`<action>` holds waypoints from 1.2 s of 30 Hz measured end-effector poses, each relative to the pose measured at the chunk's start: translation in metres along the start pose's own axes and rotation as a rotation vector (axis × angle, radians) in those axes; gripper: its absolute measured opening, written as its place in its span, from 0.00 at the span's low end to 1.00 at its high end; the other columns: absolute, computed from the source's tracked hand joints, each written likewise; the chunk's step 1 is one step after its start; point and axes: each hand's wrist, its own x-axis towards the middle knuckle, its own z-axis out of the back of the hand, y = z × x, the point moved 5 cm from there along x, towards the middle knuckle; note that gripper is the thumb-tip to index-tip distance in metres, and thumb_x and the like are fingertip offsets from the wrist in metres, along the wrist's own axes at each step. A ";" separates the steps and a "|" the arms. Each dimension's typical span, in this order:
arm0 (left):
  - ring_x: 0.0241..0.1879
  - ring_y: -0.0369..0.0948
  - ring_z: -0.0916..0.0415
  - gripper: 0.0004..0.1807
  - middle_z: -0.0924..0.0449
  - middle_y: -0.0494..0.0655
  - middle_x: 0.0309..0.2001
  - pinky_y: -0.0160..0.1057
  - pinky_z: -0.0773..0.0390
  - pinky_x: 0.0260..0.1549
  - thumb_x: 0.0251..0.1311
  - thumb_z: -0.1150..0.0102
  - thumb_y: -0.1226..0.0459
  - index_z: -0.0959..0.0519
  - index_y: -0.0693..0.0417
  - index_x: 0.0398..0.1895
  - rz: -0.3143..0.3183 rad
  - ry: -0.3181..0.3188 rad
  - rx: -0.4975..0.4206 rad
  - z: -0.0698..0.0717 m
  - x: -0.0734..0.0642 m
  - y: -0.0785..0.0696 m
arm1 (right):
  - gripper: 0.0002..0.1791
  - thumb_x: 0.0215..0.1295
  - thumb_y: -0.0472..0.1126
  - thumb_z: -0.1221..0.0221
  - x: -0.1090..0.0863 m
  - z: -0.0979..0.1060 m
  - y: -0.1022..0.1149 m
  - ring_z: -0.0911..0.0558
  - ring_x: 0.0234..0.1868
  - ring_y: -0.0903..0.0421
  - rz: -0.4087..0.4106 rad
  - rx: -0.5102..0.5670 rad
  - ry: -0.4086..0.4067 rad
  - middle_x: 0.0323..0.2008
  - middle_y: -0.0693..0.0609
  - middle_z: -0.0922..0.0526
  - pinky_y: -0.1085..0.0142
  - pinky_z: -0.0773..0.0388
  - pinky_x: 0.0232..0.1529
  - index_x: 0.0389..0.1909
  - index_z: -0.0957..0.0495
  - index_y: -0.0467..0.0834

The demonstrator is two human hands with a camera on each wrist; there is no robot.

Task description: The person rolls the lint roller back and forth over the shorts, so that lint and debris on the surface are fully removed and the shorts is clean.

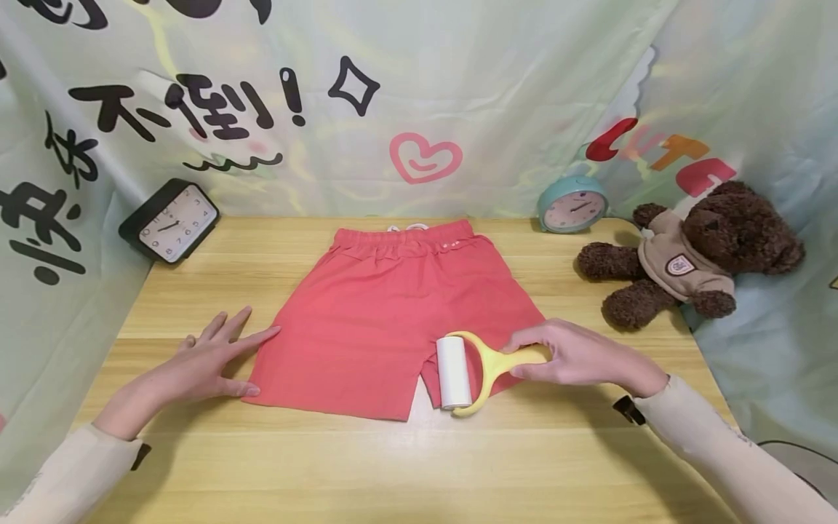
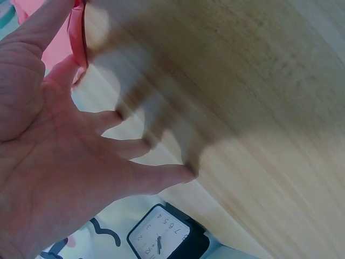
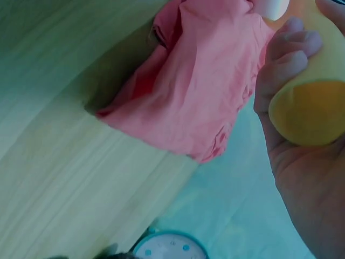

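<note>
Red shorts (image 1: pixel 366 313) lie spread on the wooden table, waistband toward the back wall. My right hand (image 1: pixel 569 353) grips the yellow handle of a lint roller (image 1: pixel 454 371), whose white roll sits over the inner edge of the right leg opening. Whether the roll presses on the cloth cannot be told. In the right wrist view the handle's rounded end (image 3: pixel 310 113) shows inside the curled fingers. With fingers spread, my left hand (image 1: pixel 196 360) touches the left leg's outer edge with thumb and index finger. The other fingers reach down to the tabletop in the left wrist view.
A black square clock (image 1: pixel 172 222) stands at the back left of the table (image 1: pixel 327 473). Toward the back right is a round teal clock (image 1: pixel 572 205), and beside it a brown teddy bear (image 1: pixel 687 255) sits. A printed cloth (image 1: pixel 497 94) hangs behind and at the sides.
</note>
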 end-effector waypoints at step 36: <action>0.78 0.82 0.62 0.57 0.63 0.69 0.86 0.93 0.52 0.55 0.55 0.27 0.30 0.39 0.29 0.87 0.006 0.007 0.044 -0.004 0.002 0.004 | 0.16 0.73 0.29 0.31 -0.104 0.042 -0.035 0.17 0.42 0.58 -0.091 0.151 -0.080 0.45 0.50 0.11 0.67 0.22 0.44 0.53 0.12 0.52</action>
